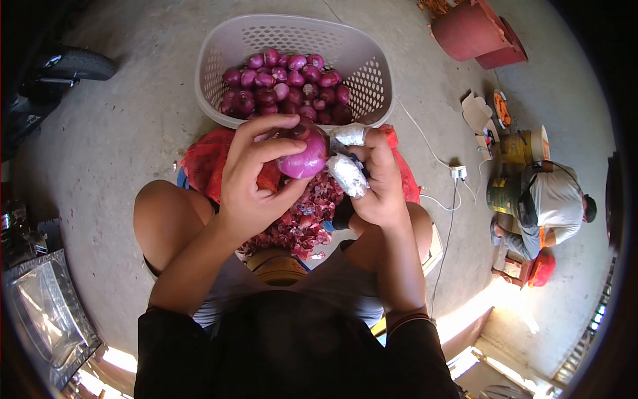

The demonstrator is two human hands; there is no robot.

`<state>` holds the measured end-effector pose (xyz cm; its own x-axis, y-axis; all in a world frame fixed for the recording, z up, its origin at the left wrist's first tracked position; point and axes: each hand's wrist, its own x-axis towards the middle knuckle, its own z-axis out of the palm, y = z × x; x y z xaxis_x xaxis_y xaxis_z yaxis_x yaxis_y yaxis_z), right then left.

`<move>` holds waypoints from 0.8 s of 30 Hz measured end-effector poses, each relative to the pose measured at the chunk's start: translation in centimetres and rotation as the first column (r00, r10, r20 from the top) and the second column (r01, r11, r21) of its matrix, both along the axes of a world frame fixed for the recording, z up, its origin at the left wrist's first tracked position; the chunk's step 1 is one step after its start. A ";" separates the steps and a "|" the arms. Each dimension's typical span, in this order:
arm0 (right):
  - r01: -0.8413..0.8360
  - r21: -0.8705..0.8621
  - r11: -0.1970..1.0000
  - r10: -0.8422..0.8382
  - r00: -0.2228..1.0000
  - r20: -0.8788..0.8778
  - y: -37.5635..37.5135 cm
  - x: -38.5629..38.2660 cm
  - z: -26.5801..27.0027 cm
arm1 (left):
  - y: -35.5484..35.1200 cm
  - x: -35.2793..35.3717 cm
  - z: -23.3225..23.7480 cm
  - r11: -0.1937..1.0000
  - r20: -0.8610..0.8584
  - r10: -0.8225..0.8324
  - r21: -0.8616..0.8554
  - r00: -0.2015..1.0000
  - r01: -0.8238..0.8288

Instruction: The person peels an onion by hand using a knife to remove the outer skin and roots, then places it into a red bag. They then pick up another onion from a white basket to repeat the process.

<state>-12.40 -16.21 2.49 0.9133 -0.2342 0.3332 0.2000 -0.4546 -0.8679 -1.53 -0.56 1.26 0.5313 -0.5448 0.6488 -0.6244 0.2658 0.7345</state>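
In front of my knees, my left hand grips a shiny red onion with curled fingers and thumb. Close against the onion's right side, my right hand is closed, its thumb and a finger wrapped in silvery-white tape. A small dark piece shows between those taped fingers, too hidden to name. Beyond both hands stands a grey perforated basket holding several peeled red onions. Below the hands lies a heap of purple-red onion skins, with a red mesh bag beside it.
On the right, a co-worker bends beside buckets. A white cable runs to a power socket on the concrete floor. Red tubs stand at upper right; a vehicle tyre is at left.
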 end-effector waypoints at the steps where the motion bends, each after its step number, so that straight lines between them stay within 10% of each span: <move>1: 0.008 0.018 1.000 -0.008 1.000 0.011 0.0 0.0 0.0 | 0.0 0.0 0.0 1.000 -0.009 -0.002 -0.005 1.000 0.002; 8: -0.128 0.291 0.948 0.121 0.992 0.043 -0.3 -0.7 1.6 | 0.1 0.2 0.1 1.000 -0.065 -0.005 0.028 0.998 0.007; 10: -0.109 -0.049 0.993 0.108 0.994 -0.034 -0.6 -0.8 1.0 | 0.2 0.3 0.1 0.999 -0.062 0.013 0.053 0.998 -0.010; 18: -0.028 -0.135 0.991 0.025 0.999 -0.024 0.0 0.2 -1.0 | -0.1 0.1 0.5 0.998 -0.074 0.055 0.029 0.996 -0.053; 24: -0.046 0.267 0.963 0.035 0.998 0.046 0.2 0.3 0.4 | 0.1 0.2 0.0 1.000 -0.072 -0.028 0.004 0.997 0.028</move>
